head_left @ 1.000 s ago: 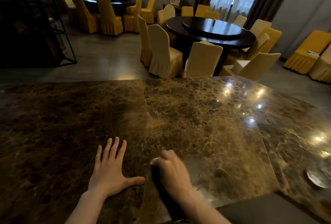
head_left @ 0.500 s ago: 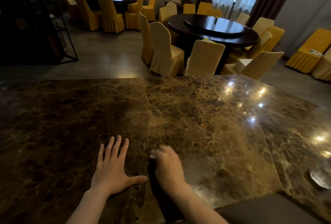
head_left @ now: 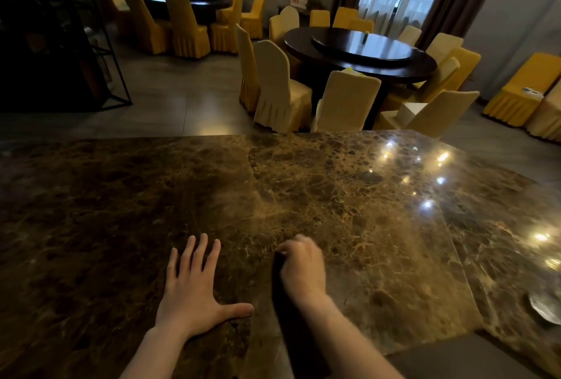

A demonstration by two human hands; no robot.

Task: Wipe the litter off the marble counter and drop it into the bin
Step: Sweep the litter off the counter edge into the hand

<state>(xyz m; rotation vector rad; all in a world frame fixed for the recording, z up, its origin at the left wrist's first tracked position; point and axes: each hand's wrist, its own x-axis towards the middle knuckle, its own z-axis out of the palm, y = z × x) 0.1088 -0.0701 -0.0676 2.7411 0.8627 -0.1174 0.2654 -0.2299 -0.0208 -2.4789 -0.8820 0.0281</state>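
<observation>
The brown marble counter (head_left: 349, 196) fills the lower half of the view. My left hand (head_left: 189, 293) lies flat on it near the front edge, fingers spread and holding nothing. Just to its right, my right hand (head_left: 302, 269) is curled into a loose fist and presses on the counter. It grips what looks like a dark cloth (head_left: 291, 324), which trails back under the wrist and forearm. No loose litter shows on the marble, and no bin is in view.
A round, shiny dish-like object (head_left: 545, 307) sits at the counter's right edge. Beyond the counter are a dark round dining table (head_left: 361, 51) ringed by covered chairs (head_left: 279, 87), a second table set at the back left, and a black metal rack (head_left: 76, 45) on the left.
My right hand has slid slightly forward across the marble. A pale speck at its fingertips one second ago no longer shows. My left hand has stayed flat in place.
</observation>
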